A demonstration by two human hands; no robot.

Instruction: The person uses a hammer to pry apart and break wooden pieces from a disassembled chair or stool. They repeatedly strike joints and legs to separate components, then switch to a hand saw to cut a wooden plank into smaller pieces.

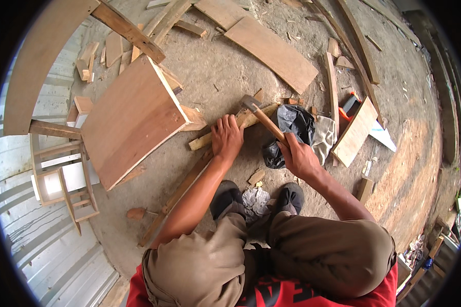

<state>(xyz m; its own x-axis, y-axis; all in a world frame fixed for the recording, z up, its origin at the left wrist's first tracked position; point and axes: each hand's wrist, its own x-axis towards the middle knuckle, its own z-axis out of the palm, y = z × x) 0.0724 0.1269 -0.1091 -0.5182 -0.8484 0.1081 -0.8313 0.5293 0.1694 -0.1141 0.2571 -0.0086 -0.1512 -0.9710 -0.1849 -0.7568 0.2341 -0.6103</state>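
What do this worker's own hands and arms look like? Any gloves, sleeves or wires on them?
The left hand and right hand are ungloved. Both forearms are bare, with no sleeve, watch or cable visible. A red garment with dark print shows below.

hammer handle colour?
Orange-brown: the hammer handle shows best in the head view, between its dark metal head and the right hand.

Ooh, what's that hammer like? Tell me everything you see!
The hammer has a dark, metal-looking head and a light-brown, wooden-looking handle. The right hand grips the handle, hiding its end. It slants, head toward the picture's upper left, over a wood strip; whether they touch, I can't tell.
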